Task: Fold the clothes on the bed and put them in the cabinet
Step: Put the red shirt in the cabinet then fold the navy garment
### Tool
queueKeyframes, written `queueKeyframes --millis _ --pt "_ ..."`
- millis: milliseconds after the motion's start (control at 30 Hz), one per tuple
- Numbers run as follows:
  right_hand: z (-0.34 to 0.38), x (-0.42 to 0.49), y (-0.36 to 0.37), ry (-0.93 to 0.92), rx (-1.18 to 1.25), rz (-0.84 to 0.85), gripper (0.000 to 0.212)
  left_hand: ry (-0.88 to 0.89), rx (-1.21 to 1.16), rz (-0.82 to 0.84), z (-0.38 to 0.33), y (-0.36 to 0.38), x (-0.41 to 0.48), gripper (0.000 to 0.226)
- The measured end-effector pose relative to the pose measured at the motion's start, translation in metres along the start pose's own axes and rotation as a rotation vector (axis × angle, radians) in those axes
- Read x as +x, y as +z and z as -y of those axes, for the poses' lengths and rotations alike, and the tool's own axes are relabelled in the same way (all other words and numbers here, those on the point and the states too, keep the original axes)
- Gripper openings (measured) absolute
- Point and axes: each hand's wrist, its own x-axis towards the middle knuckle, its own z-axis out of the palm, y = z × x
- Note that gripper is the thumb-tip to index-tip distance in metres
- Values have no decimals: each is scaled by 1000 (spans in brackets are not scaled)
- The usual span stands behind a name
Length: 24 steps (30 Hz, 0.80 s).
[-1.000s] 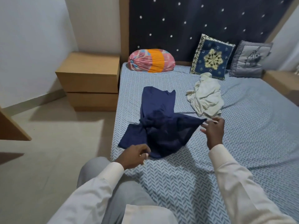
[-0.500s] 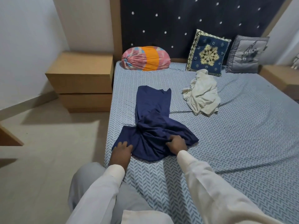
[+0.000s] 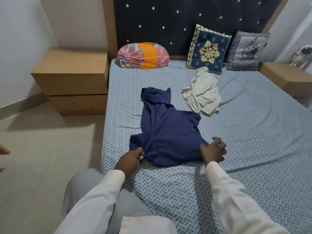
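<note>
Presently, two garments are being recorded on the bed (image 3: pixel 253 149): one navy garment (image 3: pixel 168 137), centre frame, being pinched by the left hand (image 3: pixel 130 160) and gripped by the right hand (image 3: pixel 213 152); one cream garment (image 3: pixel 202 95), upper right.

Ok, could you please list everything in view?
navy garment: one, dark blue, spread on bed's near side
cream garment: one, off-white, crumpled beyond it
bolster: one, pink-orange, by headboard
navy cushion: one, blue-gold, against headboard
grey cushion: one, grey, beside it
bed: one, blue-grey herringbone sheet, centre
left nightstand: one, wooden, left of bed
right nightstand: one, wooden, right of bed
figurine: one, white, on right nightstand
left hand: one, pinching navy garment's near hem
right hand: one, at its near right corner, grip unclear
</note>
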Motion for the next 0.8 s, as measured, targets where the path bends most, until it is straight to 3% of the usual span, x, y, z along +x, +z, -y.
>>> queueKeyframes --millis 33,100,167,200,267,333,367,433,500,600,733,800 --pt "2 -7 7 -140 6 78 59 -1 -74 -30 0 -1 -1 5" --pt "6 -24 21 -426 47 419 73 7 -214 -124 -3 -8 0 8" --pt "16 -42 32 -583 -147 743 96 -20 -380 -184 -12 -17 3 6" --pt "21 -50 36 -619 -308 824 100 -66 -528 -189 -18 -23 3 8" --pt "27 -61 42 -667 -527 748 83 -163 -934 -176 -31 -39 1 14" --pt "30 -63 44 -729 -505 578 44 -222 -1271 -221 -35 -56 0 17" --pt "31 -62 43 -734 -421 597 29 -250 -1383 -300 -32 -63 1 18" --pt "33 -62 40 -722 -260 838 25 -351 -1517 -533 -18 -74 -2 21" --pt "39 -71 35 -783 -262 1030 25 -517 -1519 -780 2 -80 -7 24" --pt "37 -74 41 -848 -289 1028 23 -657 -1452 -983 28 -83 -22 18" --pt "13 -53 43 -754 -212 799 22 -615 -1380 -1025 44 -89 -35 14" --pt "4 -43 39 -760 -217 803 22 -652 -1325 -1012 53 -88 -37 13"
